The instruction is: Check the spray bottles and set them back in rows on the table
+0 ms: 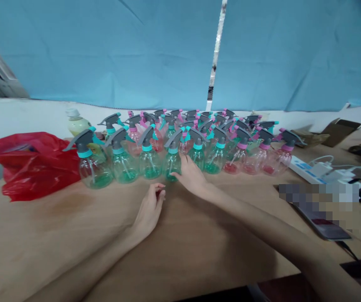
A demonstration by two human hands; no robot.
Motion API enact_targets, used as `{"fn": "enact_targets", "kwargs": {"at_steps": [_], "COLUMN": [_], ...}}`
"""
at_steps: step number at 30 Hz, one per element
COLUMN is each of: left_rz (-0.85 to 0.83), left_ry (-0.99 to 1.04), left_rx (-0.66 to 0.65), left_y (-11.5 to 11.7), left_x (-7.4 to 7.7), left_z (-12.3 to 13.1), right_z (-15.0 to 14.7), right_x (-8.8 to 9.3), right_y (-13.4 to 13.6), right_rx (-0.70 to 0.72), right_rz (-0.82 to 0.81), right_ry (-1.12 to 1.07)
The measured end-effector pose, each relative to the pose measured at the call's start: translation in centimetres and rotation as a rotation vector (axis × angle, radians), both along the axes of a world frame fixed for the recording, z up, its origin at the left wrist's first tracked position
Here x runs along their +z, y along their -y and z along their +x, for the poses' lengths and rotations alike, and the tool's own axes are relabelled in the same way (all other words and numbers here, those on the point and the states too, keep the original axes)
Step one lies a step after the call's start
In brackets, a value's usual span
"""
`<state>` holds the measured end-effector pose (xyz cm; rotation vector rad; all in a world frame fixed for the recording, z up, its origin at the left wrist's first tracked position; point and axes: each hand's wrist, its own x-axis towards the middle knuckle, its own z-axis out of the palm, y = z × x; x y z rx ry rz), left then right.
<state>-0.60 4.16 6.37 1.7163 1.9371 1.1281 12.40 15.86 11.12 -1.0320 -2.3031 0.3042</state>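
Several small spray bottles with grey triggers stand in rows across the wooden table (pixel 73 235); green ones (pixel 122 161) fill the left, pink ones (pixel 264 157) the right. My right hand (pixel 191 176) reaches forward, its fingers around the base of a green spray bottle (pixel 172 161) in the front row. My left hand (pixel 150 207) rests on the table a little in front of that row, fingers loosely curled, holding nothing.
A red plastic bag (pixel 32 163) lies at the left. A pale drink bottle (pixel 76 121) stands behind the rows. At the right are a white power strip (pixel 306 170) with cables, a phone (pixel 322 222) and brown cardboard (pixel 341 130). Blue cloth hangs behind.
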Motion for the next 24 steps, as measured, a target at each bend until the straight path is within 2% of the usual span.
{"fn": "enact_targets", "kwargs": {"at_steps": [6, 11, 14, 17, 19, 21, 24], "left_rz": [-0.031, -0.037, -0.014, 0.043, 0.069, 0.071, 0.017], "left_ry": [-0.011, -0.024, -0.031, -0.025, -0.024, -0.040, -0.144], "left_rx": [0.007, -0.025, -0.026, 0.017, 0.042, 0.055, 0.129], "left_y": [0.0, 0.1, -0.7, -2.4, -3.9, -5.3, -6.9], "left_x": [0.3, 0.8, 1.2, 2.3, 3.4, 4.6, 6.2], "left_z": [0.3, 0.6, 0.4, 0.0, 0.0, 0.2, 0.8], "right_z": [-0.5, -0.5, 0.7, 3.2, 5.0, 6.5, 7.3], "right_x": [0.1, -0.3, -0.2, 0.2, 0.6, 0.9, 0.7], "right_y": [-0.9, -0.9, -0.9, -1.3, -1.9, -2.7, -4.0], "right_rx": [-0.035, -0.005, 0.044, 0.061, 0.000, -0.120, -0.264], "right_rz": [0.009, 0.025, 0.062, 0.096, 0.092, 0.091, 0.108], "right_ry": [0.016, -0.007, -0.087, -0.187, -0.210, -0.235, -0.283]}}
